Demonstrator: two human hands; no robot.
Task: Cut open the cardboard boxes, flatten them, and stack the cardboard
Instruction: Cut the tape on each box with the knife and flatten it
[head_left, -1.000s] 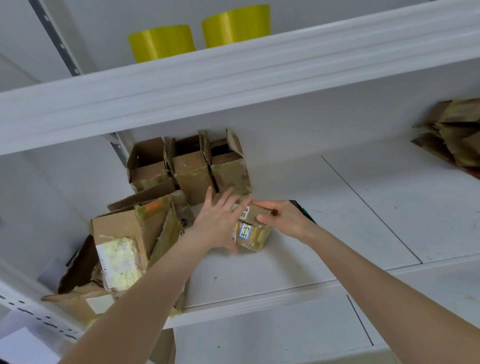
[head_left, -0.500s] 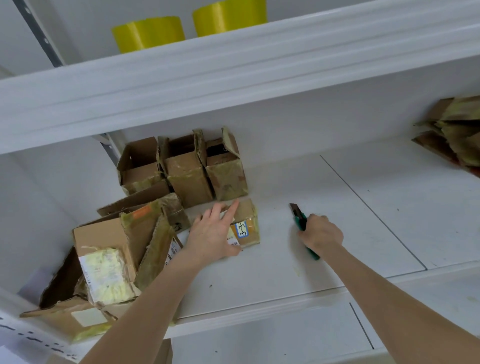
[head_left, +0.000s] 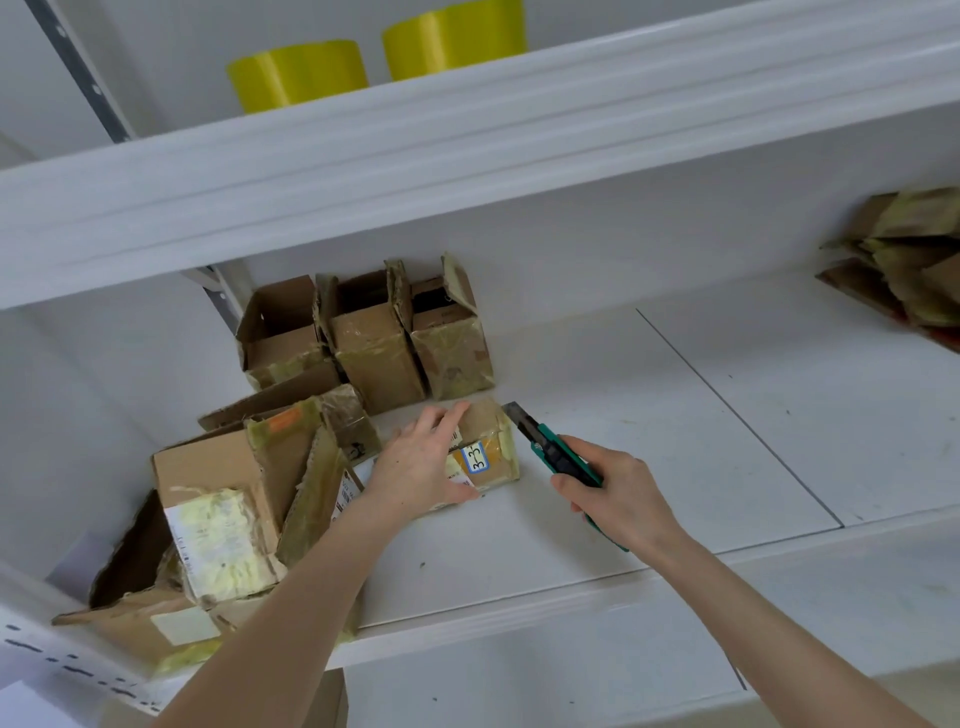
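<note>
A small box lies on the white shelf, just in front of a row of three open boxes that stand against the back wall. It is wrapped in yellowed tape and carries a blue-edged label marked with numbers.

The left hand lies flat on top of the small box, fingers stretched out and not curled, the thumb along the near edge, so it presses rather than grasps.

The right hand has its fingers clenched round the green handle of a knife. The dark blade points away from the person toward the far right corner of the small box. The tip is right at that corner, but it is not clear whether it touches the cardboard.

To the left of the small box sits a jumble of larger boxes with torn flaps and old labels, some hanging over the front edge of the shelf. Well apart, at the far right end, rests a stack of flat cardboard. On the shelf above stand two yellow pots — side by side.
</note>
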